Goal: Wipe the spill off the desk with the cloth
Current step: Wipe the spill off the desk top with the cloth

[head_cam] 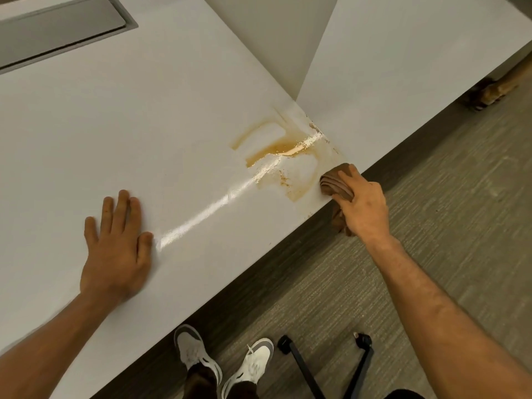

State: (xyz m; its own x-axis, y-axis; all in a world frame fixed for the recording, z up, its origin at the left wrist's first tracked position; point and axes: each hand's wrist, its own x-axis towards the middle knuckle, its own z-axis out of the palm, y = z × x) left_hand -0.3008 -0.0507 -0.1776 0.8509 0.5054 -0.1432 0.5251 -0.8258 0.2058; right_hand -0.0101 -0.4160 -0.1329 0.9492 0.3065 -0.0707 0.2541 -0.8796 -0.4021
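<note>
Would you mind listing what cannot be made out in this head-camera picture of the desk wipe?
- Cloth: mostly hidden under the right hand and hanging past the desk edge, so its full size is unclear.
- Spill: whether any ran into the seam or off the edge; glare hides part of it.
- Recessed panel: cut off by the frame's top left corner.
- Brown object under the far desk: cut off at right, unidentifiable.

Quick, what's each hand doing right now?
Left hand: open, flat on the desk, holding nothing.
Right hand: closed on the brown cloth.
</note>
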